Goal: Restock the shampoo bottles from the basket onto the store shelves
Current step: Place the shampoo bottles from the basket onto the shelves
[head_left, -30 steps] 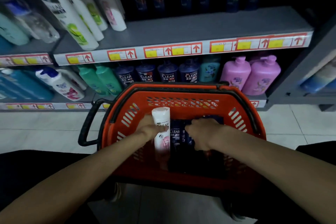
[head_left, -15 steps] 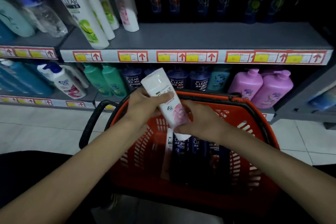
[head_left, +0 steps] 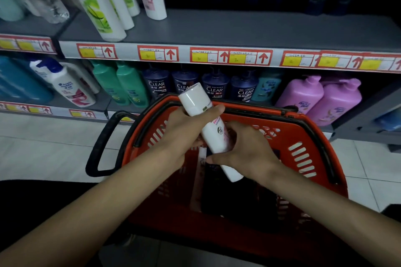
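- My left hand (head_left: pixel 184 134) gripped the white bottle (head_left: pixel 213 134) near its cap, with my thumb across it.
- My right hand (head_left: pixel 247 154) held the lower half of the same bottle, with my fingers curled round it.
- The bottle was tilted, with its cap end up and pointing at the shelves.
- It was above the red basket (head_left: pixel 249 110), not down in it.
- Dark bottles (head_left: pixel 227 193) stood in the basket under my hands.
- The top shelf (head_left: pixel 238 30) had tall white bottles (head_left: pixel 97 6) on its left side.
- Below it stood green bottles (head_left: pixel 121 84), dark blue bottles (head_left: pixel 214 89) and purple bottles (head_left: pixel 321 99).
- Red and yellow price tags (head_left: pixel 158 53) ran along the shelf edge.
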A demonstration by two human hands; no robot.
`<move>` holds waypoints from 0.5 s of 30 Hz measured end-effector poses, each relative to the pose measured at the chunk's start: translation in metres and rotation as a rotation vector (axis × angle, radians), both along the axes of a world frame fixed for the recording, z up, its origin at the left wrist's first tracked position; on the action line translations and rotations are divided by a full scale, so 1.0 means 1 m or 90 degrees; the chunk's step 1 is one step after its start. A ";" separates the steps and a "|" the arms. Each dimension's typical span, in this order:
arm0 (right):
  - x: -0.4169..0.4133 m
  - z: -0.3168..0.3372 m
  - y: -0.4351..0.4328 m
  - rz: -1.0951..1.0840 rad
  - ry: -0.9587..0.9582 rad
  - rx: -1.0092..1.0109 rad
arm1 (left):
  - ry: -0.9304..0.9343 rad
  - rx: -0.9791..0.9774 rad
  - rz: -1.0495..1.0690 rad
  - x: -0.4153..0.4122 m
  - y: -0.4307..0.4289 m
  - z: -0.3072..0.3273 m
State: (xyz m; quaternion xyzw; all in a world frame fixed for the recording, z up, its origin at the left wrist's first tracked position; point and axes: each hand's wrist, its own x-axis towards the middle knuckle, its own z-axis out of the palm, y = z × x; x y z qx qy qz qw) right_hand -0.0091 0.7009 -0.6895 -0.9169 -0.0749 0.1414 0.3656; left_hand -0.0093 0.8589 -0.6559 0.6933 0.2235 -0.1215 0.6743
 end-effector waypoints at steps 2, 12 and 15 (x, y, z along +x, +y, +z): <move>-0.001 0.001 -0.001 -0.009 -0.001 -0.005 | -0.001 -0.005 -0.014 -0.002 0.003 -0.001; 0.001 0.020 -0.009 -0.170 0.316 0.426 | -0.014 -0.057 -0.006 0.001 0.011 0.011; 0.003 0.020 -0.010 -0.192 0.409 0.621 | -0.030 -0.079 0.015 0.003 0.015 0.016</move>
